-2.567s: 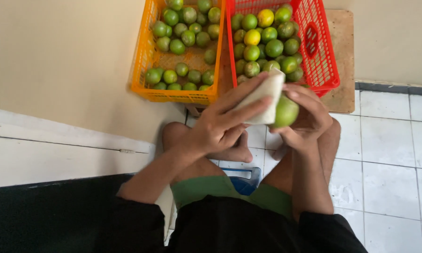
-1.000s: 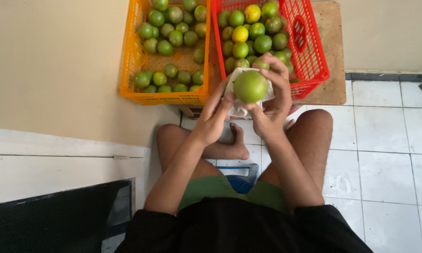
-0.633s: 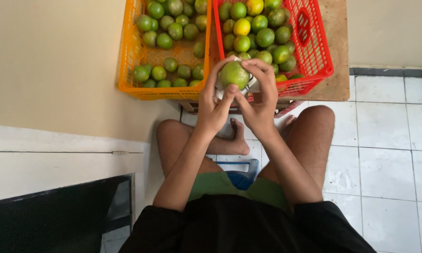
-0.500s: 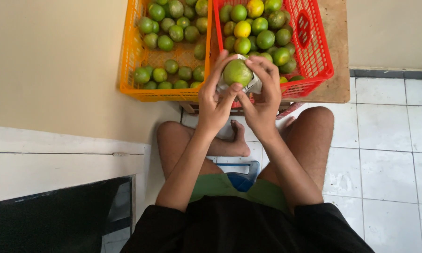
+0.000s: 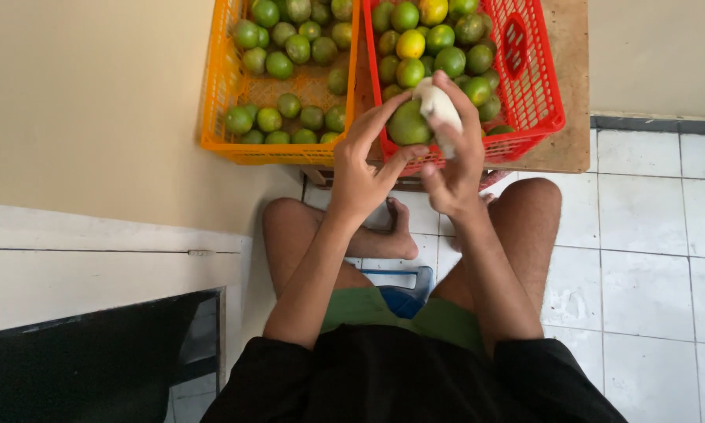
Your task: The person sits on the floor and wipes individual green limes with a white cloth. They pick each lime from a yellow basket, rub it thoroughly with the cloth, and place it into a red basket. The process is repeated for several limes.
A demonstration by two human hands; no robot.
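Head view, left hand: the left hand [image 5: 362, 176] cradles a green citrus fruit [image 5: 408, 124] from the side, thumb under it and fingers curled over the top, clasped around it rather than squeezing.
Head view, right hand: the right hand [image 5: 456, 168] presses a white cloth [image 5: 440, 110] against the fruit's right side, fingers wrapped over the cloth; it grips the cloth, not the fruit itself.
Where the fruit is: held up between both hands, just above the near rim of the red crate [image 5: 540, 94], not resting in it.
How the fruit handles: round, firm and fairly light by the look of it; the rind seems smooth, so it could roll or slip out of a loose pinch. A full cupped palm around its widest part looks the safe hold.
How the cloth handles: soft and limp, possibly a foam pad instead, since the fingers hide most of it.
Around them: the red crate holds green and a few yellow fruits; the orange crate [image 5: 219, 117] just beside it holds green ones. Both sit on a wooden board [image 5: 573, 117] above the white tiled floor [image 5: 658, 235].
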